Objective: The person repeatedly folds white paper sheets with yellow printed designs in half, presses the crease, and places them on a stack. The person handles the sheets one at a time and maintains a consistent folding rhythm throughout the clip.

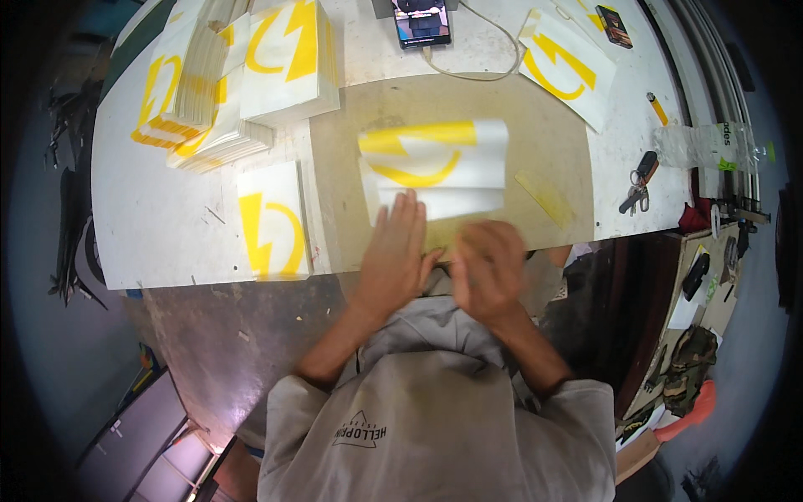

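My left hand (395,251) lies flat with fingers straight, grasping nothing and hiding part of the lower edge of the white-and-yellow sheet (468,180), which lies on the brown mat (552,167) before me. My right hand (489,263), half curled just beside it, is blurred; I cannot tell whether it grips anything. The phone (422,23) is cut off.

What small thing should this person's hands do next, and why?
Perhaps the right hand should smooth the white-and-yellow printed sheet: a crease-like line crosses it, the left hand's extended fingers overlap its lower part, and the blurred right hand appears just below it.
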### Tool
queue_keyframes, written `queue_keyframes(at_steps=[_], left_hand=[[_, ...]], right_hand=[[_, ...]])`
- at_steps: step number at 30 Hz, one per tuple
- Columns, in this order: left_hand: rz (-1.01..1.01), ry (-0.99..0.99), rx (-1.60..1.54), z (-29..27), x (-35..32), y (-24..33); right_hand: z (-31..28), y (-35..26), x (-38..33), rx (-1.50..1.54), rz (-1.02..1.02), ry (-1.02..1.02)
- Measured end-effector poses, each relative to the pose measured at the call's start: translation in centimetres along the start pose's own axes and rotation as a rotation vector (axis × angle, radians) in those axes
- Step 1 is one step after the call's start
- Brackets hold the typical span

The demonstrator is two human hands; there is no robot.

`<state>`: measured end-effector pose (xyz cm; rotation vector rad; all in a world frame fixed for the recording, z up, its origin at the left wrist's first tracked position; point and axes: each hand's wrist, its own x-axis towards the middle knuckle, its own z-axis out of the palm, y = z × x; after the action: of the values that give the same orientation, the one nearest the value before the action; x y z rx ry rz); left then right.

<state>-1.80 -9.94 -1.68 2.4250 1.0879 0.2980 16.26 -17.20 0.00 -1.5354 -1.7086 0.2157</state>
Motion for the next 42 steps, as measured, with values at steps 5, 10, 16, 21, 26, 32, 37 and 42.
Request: queue_keyframes(at_steps=[5,10,16,21,26,32,37,42], left_hand=[[0.006,0.070,0.019,0.5,-0.3,1.6],[0.043,0.177,-0.016,0.5,0.7,-0.2],[-0.014,0.105,-0.012,-3.2,3.3,-3.2],[0.036,-0.104,0.101,-5.7,8.3,-5.4],[0.011,-0.131,0.132,-5.8,8.4,-5.7],[0.100,-0.170,0.168,-7.2,9.4,-6.2],[0.215,0.033,0.117,-4.6,6.9,-4.7],[0.137,0.054,0.161,-3.3,3.6,-4.5]], right_hand=[[5.8,4.0,9.1,-0.199,-0.152,-0.315],[5.9,6.5,12.8,-0.282,-0.196,-0.455],[5.8,5.9,12.8,-0.318,-0.219,-0.473],[6.1,5.6,13.2,-0.322,-0.242,-0.475],[3.2,8.9,12.7,-0.386,-0.039,-0.421],[-2.7,9.3,11.5,-0.357,-0.040,-0.439],[-2.3,7.8,9.0,-0.108,-0.185,-0.479],[-1.9,7.7,7.3,-0.110,-0.198,-0.397]])
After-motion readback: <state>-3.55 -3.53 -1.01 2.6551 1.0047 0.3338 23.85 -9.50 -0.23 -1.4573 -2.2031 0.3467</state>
